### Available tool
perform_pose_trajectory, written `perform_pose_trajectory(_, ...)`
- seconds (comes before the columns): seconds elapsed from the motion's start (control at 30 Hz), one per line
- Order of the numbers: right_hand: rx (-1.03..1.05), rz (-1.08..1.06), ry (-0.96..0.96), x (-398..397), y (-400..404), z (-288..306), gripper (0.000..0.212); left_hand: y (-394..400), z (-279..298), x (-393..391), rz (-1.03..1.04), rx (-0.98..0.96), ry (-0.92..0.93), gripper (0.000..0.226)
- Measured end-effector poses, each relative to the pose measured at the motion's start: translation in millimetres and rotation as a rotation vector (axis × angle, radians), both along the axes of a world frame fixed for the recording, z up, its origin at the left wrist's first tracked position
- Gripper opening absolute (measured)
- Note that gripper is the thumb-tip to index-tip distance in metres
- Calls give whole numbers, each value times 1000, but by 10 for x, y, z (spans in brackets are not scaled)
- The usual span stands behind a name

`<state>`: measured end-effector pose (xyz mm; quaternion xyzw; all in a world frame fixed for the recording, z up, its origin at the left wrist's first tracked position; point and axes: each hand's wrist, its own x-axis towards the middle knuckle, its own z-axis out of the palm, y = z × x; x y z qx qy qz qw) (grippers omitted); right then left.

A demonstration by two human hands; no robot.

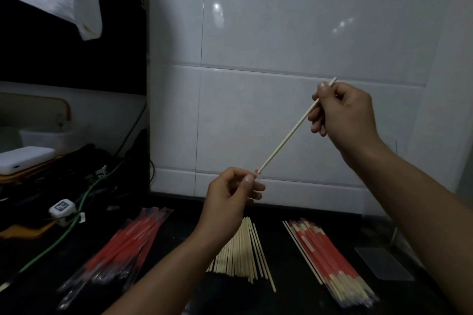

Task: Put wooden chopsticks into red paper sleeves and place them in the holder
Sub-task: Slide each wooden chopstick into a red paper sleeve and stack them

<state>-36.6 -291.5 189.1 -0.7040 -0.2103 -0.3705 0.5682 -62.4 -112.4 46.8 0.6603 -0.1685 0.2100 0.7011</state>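
The right hand (343, 115) pinched a wooden chopstick (294, 128) near its top; the left hand (230, 194) pinched a red paper sleeve (258, 174) at its lower tip, above the counter (281, 289).

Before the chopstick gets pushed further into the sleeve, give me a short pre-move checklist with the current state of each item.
1. Right hand has a grip on the chopstick near its upper end: ok.
2. Left hand pinches the red sleeve at its mouth: ok.
3. Chopstick tip meets the sleeve opening: ok.
4. Second chopstick of the pair present: cannot tell.
5. Bare chopsticks within reach on the counter: ok.
6. Holder in view: not ok.
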Motion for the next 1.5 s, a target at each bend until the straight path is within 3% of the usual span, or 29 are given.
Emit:
perform_pose_trajectory(0.3,-77,125,160,48,-43,-23,28,-45,-7,-28,-46,0,11,16)
perform_pose_trajectory(0.47,-406,254,339,-21,-24,-148,18,-67,37,-51,-42,-53,44,17)
perform_pose_trajectory(0.53,-524,223,340,-49,4,-205,33,-59,43,-42,-27,-66,67,18)
perform_pose_trajectory(0.63,-455,73,112,-36,32,-278,76,-51,42,-21,-10,-113,100,17)
perform_pose_trajectory(0.7,-544,121,107,-58,55,-312,71,-47,38,-20,-8,-125,113,17)
perform_pose_trajectory(0.77,-800,208,188,-110,76,-364,54,-44,31,-23,-8,-126,122,17)
perform_pose_trajectory(0.8,-810,219,179,-96,91,-392,52,-30,30,-20,-3,-132,125,17)
perform_pose_trajectory(0.93,-353,98,95,24,71,-459,74,-31,15,-5,15,-152,152,17)
perform_pose_trajectory(1.07,-678,190,231,1,96,-527,51,-16,-8,2,25,-116,153,17)
perform_pose_trajectory(1.17,-534,87,124,8,65,-518,47,-16,3,3,13,-128,159,17)
perform_pose_trajectory(1.23,-551,-35,105,58,28,-518,40,-9,0,2,15,-125,159,18)
perform_pose_trajectory(1.4,-1108,-231,483,267,-48,-1025,19,-17,-15,16,30,-172,158,18)
perform_pose_trajectory(1.5,-1267,-259,745,398,-121,-1520,13,-41,-28,23,42,-185,168,17)
